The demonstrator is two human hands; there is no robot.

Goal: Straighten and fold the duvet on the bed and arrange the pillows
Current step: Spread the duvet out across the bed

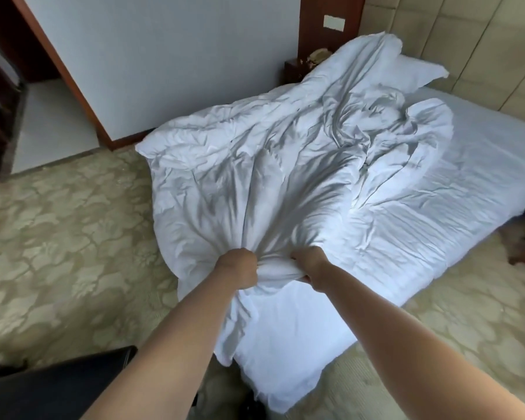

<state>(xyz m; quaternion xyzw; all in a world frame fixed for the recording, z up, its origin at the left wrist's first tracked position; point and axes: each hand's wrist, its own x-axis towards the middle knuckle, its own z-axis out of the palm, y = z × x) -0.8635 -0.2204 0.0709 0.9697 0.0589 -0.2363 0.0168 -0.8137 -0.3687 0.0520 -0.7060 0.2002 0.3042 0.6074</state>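
A crumpled white duvet [255, 165] lies along the left half of the bed [455, 189] and hangs over its near corner. My left hand [240, 268] grips a bunched fold of the duvet at the foot of the bed. My right hand [311, 263] grips the same bunch just to the right, and the cloth pulls into tight creases that fan away from both fists. A white pillow [419, 72] shows partly at the head of the bed, half covered by the duvet.
A padded beige headboard wall [455, 43] stands at the back right. A dark wooden nightstand [294, 69] sits by the white wall. Patterned carpet [58, 237] surrounds the bed. A dark object [58, 386] lies at the lower left.
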